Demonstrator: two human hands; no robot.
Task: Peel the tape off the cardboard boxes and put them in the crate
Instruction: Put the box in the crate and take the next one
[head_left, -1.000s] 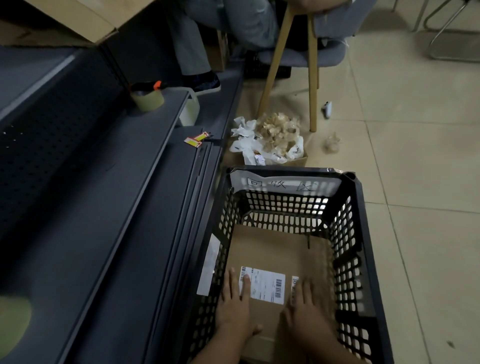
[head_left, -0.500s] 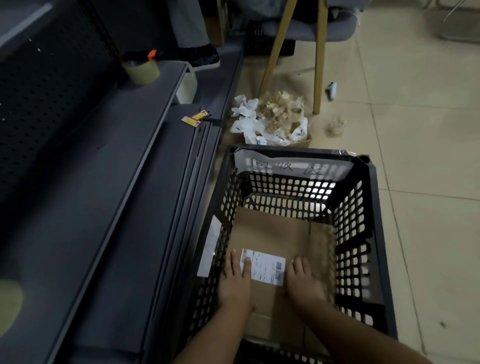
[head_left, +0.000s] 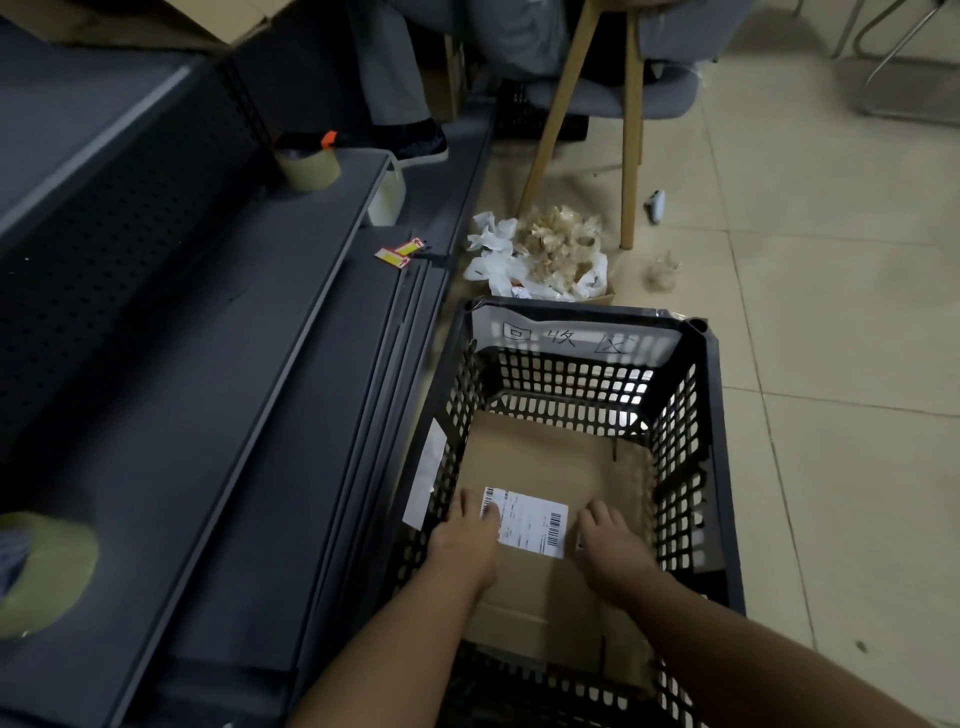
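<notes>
Both hands have spread apart: left hand (head_left: 467, 540) and right hand (head_left: 610, 545) press flat on cardboard (head_left: 545, 457) inside crate (head_left: 719, 467). Placement appears complete.

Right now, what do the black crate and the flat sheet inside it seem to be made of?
The crate looks like moulded black plastic with a dull finish: its walls are a regular grid of slots. The flat sheet looks like matte brown cardboard, with fold lines, and it carries a white printed label, probably paper. Both hands, left and right, press flat on it.
</notes>
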